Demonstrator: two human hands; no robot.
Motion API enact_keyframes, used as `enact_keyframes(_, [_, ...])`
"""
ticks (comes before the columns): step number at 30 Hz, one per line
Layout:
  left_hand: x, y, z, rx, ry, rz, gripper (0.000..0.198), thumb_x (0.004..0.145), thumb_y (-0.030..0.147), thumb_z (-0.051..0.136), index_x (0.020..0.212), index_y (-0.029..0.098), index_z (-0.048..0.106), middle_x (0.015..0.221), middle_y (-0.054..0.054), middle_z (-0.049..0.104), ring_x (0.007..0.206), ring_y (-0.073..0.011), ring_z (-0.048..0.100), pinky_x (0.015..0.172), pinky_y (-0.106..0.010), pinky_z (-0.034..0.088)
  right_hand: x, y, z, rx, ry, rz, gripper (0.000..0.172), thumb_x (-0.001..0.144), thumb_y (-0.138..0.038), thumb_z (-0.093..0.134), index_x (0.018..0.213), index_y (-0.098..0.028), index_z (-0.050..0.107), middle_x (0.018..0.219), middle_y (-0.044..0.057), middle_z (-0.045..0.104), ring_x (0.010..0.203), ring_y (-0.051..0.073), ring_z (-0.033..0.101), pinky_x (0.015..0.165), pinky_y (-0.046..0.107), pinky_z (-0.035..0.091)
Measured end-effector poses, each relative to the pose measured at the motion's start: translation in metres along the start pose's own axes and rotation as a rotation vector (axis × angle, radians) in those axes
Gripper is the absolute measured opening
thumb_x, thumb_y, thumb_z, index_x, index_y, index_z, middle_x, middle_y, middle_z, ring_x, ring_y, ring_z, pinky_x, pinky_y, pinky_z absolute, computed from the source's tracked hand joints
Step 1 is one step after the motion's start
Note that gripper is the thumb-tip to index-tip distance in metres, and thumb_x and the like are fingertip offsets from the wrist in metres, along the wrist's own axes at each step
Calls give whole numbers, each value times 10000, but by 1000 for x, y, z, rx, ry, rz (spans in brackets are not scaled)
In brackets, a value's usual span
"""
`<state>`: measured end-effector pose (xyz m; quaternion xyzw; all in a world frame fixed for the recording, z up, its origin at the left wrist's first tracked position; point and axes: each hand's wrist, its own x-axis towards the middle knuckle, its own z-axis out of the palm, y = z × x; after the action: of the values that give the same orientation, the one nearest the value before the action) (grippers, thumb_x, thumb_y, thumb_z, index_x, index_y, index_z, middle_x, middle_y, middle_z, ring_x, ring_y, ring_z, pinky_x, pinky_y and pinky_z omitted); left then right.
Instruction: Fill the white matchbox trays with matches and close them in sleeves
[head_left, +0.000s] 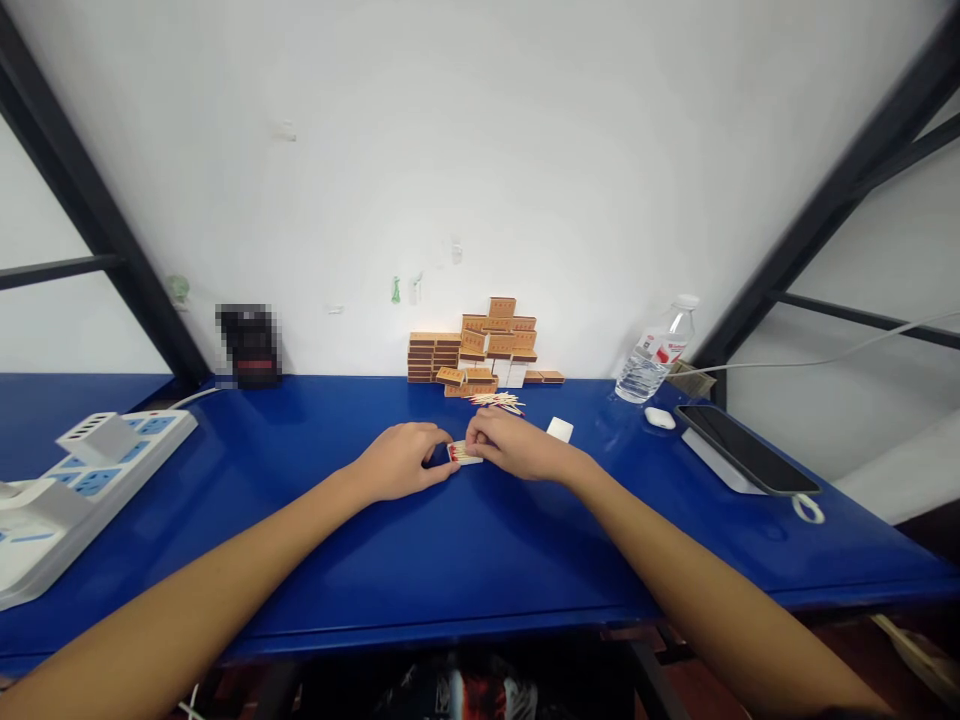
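A small white matchbox tray point(466, 460) with red-headed matches point(459, 451) in it lies on the blue table. My left hand point(403, 460) grips the tray's left end between thumb and fingers. From the right, my right hand point(517, 443) has its fingertips pinched together on the matches at the tray's other end; its fingers cover part of them. Just behind that hand is a loose pile of matches point(499, 399). A white piece like another tray point(560, 430) rests to its right.
Stacked matchboxes point(499, 340) stand against the wall. A water bottle point(658, 352), a white earphone case point(660, 418) and a phone point(742, 447) are on the right. At the left are a power strip point(142, 470) and a dark blurred object point(251, 345).
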<state>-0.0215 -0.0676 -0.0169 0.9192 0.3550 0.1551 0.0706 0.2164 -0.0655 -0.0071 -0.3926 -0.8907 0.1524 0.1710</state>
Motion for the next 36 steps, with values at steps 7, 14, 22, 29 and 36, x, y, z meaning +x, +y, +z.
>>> enact_keyframes(7, [0,2,-2,-24,-15,-18,323,960,452,598,1131,210,727,799,-21,658,690,-177,610,592,-293,370,-6,45,-36,-194,298,278,126,971,-191,580,870,-168,652,859,67,686,754,177,578,697,278,378])
enact_keyframes(14, [0,2,-3,-13,-27,-31,329,960,449,600,1140,207,730,833,-27,672,704,-182,611,595,-290,367,-9,82,-36,-228,166,410,118,918,-268,701,858,-167,713,868,62,709,775,180,621,670,261,389])
enact_keyframes(22, [0,2,-3,-17,-19,-19,312,961,448,599,1116,209,727,818,-22,667,702,-180,612,601,-291,378,5,84,-12,-293,185,350,131,934,-178,671,809,-152,701,897,93,710,832,194,629,713,263,399])
enact_keyframes(29, [0,2,-3,-12,-20,-25,338,960,457,598,1149,208,725,823,-19,669,699,-176,612,590,-290,369,2,87,-14,-311,187,373,137,931,-278,713,871,-154,712,949,104,727,882,220,648,743,270,416])
enact_keyframes(36, [0,3,-3,-21,-24,-30,325,962,446,599,1147,211,726,822,-21,671,694,-175,609,595,-281,364,3,86,-12,-319,194,359,111,936,-259,715,934,-149,704,1025,124,718,944,227,648,778,268,422])
